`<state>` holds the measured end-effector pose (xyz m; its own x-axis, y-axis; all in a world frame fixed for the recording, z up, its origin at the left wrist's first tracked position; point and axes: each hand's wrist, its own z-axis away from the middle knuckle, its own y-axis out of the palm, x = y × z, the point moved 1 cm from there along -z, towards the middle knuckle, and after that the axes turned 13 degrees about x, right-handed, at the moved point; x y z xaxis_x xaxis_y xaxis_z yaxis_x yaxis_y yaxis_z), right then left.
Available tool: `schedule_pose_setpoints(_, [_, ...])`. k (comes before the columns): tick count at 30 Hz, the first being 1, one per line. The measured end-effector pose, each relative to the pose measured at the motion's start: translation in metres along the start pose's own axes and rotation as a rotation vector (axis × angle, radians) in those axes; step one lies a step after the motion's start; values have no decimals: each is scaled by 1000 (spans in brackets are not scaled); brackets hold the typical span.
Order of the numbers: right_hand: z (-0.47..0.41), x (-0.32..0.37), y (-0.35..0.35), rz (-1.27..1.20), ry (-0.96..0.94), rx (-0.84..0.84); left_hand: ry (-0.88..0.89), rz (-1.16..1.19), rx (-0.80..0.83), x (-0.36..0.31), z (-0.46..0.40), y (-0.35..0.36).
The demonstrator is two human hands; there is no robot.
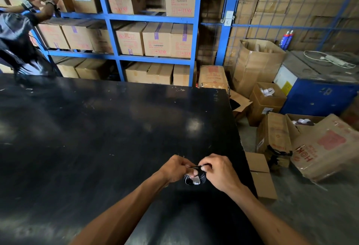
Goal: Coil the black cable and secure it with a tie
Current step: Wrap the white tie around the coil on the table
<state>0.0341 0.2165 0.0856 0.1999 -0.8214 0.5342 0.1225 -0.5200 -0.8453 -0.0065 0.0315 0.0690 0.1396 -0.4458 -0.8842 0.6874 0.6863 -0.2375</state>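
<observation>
Cable (194, 179) already coiled, held over table (97, 138) near its right edge; left hand (175, 167) and right hand (217, 169) pinch tie (197, 166) ends. Tie probably mid-twist, not secured yet.

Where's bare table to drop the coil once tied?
Bare black table everywhere left of and beyond the hands, left hand, right hand, holding the black cable. Right edge is close; the floor there is crowded with cardboard boxes.

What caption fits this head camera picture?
Both hands, left hand and right hand, pinch a tie round the coiled black cable over a black table.
</observation>
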Motion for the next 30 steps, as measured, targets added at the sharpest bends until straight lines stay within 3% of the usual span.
schedule_pose_setpoints(6, [-12, 2, -15, 115, 240, -48, 170, 61, 47, -7, -1, -3])
schedule_pose_setpoints(11, [-25, -12, -27, -563, 403, 142, 171, 346, -154, 6, -3, -2])
schedule_pose_setpoints(15, [-22, -16, -11, -647, 400, 284, 156, 319, -136, 12, -6, -9])
schedule_pose_setpoints(17, [-19, -19, 0, -647, 380, 293, 96, 306, -132, 19, -7, -9])
schedule_pose_setpoints(21, [-14, -32, 20, -838, 457, 216, -223, 338, -46, 42, -9, 0])
schedule_pose_setpoints(25, [-12, -47, 34, -1006, 559, 215, -260, 497, -94, 61, -18, 8])
schedule_pose_setpoints(30, [-19, -64, 57, -1115, 633, 247, -339, 465, -213, 76, -41, 14])
